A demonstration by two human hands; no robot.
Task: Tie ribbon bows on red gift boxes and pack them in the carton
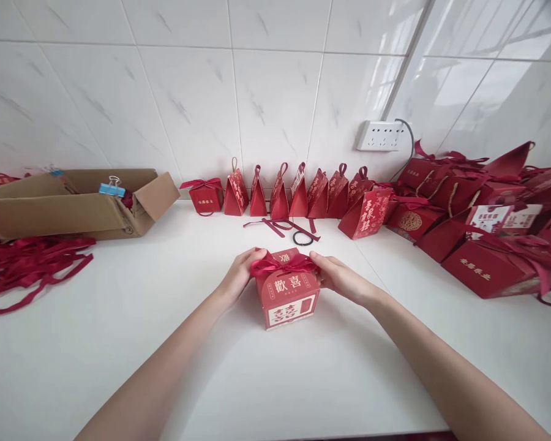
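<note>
A red gift box [288, 294] with gold and cream Chinese lettering stands on the white table, in the middle of the view. Across its top lies a red ribbon bow [282, 264]. My left hand [241, 272] grips the box's left side, its thumb at the bow's left end. On the opposite side, my right hand [337, 275] holds the box with its thumb by the bow's right end. Most of the fingers on both hands are hidden behind the box, so whether they also pinch the ribbon cannot be made out.
Several small red triangular boxes [279, 199] line the tiled wall. Red gift boxes [491, 263] pile up at right. At left sit a cardboard box [64, 220] with blue clips and a heap of red ribbons [22, 266]. A black ring [303, 238] lies behind the held box.
</note>
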